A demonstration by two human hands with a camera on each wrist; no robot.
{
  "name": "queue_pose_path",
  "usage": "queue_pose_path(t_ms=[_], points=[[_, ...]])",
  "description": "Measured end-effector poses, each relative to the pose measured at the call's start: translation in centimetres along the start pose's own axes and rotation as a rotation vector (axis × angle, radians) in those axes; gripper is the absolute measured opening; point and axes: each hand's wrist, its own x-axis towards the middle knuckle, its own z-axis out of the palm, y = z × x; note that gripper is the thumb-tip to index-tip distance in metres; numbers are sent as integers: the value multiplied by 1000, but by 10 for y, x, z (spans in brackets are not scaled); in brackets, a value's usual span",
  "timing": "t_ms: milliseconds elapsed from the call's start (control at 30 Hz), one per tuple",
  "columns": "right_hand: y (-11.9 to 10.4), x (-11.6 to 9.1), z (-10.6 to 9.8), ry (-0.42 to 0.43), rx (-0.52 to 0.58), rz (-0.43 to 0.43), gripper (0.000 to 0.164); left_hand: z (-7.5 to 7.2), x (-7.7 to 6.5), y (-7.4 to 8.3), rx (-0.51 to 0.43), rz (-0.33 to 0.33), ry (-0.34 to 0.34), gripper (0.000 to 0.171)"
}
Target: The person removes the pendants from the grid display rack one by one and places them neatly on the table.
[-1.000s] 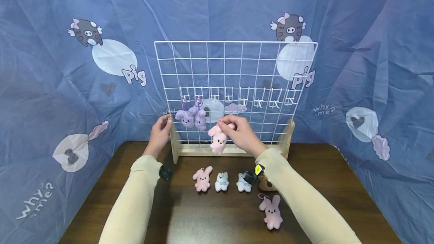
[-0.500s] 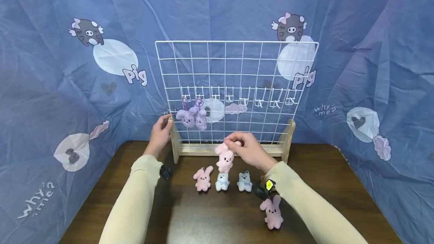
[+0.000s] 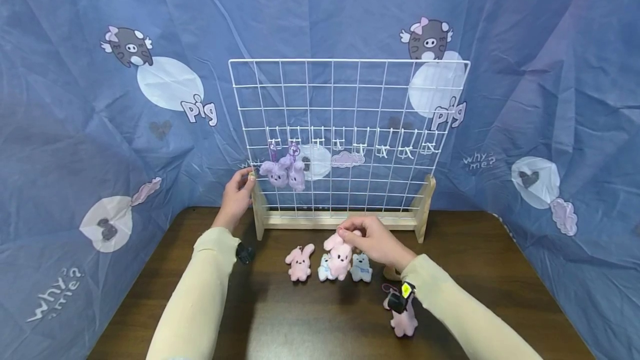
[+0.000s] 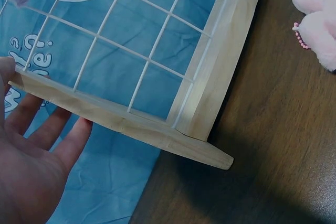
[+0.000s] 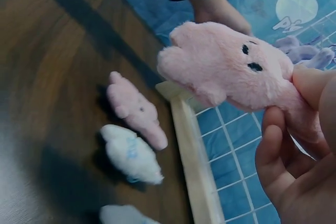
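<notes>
My right hand (image 3: pixel 372 238) pinches a pink plush bunny keychain (image 3: pixel 340 260) near the top of its ears. It dangles upright in front of a white plush bear (image 3: pixel 326 268), partly covering it. In the right wrist view the bunny (image 5: pixel 226 66) shows its dark eyes, with thumb and fingers around one ear. My left hand (image 3: pixel 236 199) holds the left wooden upright (image 4: pixel 115 116) of the wire grid rack (image 3: pixel 345 99), thumb in front and fingers behind. Two purple plush bunnies (image 3: pixel 282 174) hang from the rack's leftmost hooks.
Several white hooks (image 3: pixel 382 150) run along the grid to the right. On the table (image 3: pixel 280 321) lie another pink bunny (image 3: pixel 300 265), a second white bear (image 3: pixel 361 268), a brown plush (image 3: pixel 391 274) and a pink bunny (image 3: pixel 404 321) partly behind the right wrist camera.
My right hand has lowered from before the grid toward the table and slightly right, bringing the pink bunny down over the white bear. The left hand stays on the upright.
</notes>
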Motion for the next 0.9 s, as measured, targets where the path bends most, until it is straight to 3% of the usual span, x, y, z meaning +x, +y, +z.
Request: queue_pose_path(t_ms=[700,900], points=[[45,-44,4,-168,-114,-2,11,1,-3,1,2,-2,3,44],[52,-51,7,-222,-196,-5,8,0,-2,0,23,8,5,44]])
